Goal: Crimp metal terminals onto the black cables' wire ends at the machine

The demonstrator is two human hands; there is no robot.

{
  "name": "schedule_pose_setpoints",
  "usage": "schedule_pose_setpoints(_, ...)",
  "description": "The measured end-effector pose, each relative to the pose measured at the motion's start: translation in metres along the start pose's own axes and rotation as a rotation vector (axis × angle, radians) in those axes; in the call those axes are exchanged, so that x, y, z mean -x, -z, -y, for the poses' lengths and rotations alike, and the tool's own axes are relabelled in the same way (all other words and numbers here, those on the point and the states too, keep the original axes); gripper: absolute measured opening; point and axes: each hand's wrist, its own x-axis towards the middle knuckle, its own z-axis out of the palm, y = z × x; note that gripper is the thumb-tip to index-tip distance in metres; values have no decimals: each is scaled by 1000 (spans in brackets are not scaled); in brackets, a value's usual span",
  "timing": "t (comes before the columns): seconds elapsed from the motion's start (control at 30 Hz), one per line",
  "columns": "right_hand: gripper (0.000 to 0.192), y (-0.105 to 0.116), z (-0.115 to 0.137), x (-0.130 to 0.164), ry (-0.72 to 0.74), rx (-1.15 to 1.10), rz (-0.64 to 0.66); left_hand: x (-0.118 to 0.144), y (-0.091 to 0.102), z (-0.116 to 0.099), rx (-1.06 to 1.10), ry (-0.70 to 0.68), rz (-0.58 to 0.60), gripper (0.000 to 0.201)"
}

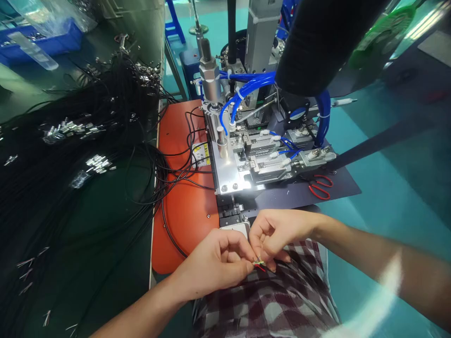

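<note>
Your left hand [214, 265] and right hand [273, 232] pinch the wires [260, 264] between fingertips. Both hands are closed on them, meeting just below the machine [246, 155].

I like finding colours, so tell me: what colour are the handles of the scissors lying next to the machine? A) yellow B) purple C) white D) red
D: the scissors lie on the dark mat to the right of the machine, and their looped handles are plainly red.
</note>
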Motion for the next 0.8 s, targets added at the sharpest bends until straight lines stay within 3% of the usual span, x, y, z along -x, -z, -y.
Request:
schedule_pose_setpoints(0.1,9,3,-9,-2,1,0,15,0,1,0,9,-7,-6,8)
schedule_pose_setpoints(0.17,10,1,-7,3,33,131,-35,-1,3,2,7,-24,-24,7)
schedule_pose_setpoints(0.4,10,-33,20,28,263,1075,-502,-4,4,3,-35,-46,-159,3)
schedule_pose_setpoints(0.57,14,-41,7,24,398,1622,-651,-7,3,3,-17,-47,-234,8)
schedule_pose_setpoints(0.67,17,-43,1,21,402,1670,-692,-6,1,5,-24,-58,-254,9)
schedule_pose_setpoints(0.8,9,-45,4,23,285,1337,-782,-5,0,5,-52,-75,-253,9)
